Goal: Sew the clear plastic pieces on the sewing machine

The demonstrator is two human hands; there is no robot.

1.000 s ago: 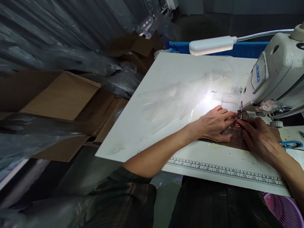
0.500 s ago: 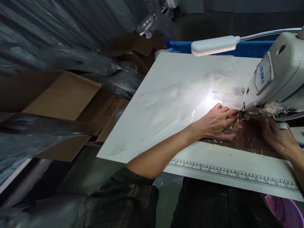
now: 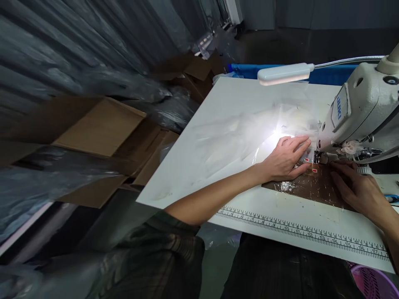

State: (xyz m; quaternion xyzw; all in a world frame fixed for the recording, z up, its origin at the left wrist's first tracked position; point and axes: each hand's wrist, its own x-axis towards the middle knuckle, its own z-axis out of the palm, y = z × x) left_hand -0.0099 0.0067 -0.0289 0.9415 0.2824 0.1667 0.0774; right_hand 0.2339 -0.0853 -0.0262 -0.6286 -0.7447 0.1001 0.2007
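Observation:
My left hand [image 3: 289,158] lies palm down, fingers stretched and slightly apart, just left of the presser foot [image 3: 317,157]. Under its fingertips is a thin, see-through piece [image 3: 309,156] with a small red mark; its exact kind is unclear. My right hand [image 3: 363,189] rests to the right of the foot, thumb and forefinger apart, its fingertips partly in shadow. Nothing held shows in it. Both hands touch a glossy brown plate [image 3: 318,187] with a red-marked label. Above them stands the white sewing machine [image 3: 358,112].
A white lamp [image 3: 285,74] on a flexible neck hangs over the white worktable [image 3: 187,166], which has a printed ruler [image 3: 293,230] along its front. Cardboard boxes [image 3: 99,124] and plastic sheeting stand left. A purple basket [image 3: 370,282] sits below at right.
The view has shifted a little. My left fingers have straightened and lifted away from the presser foot, exposing a second red mark. My right hand has come forward, and its thumb and forefinger now show apart.

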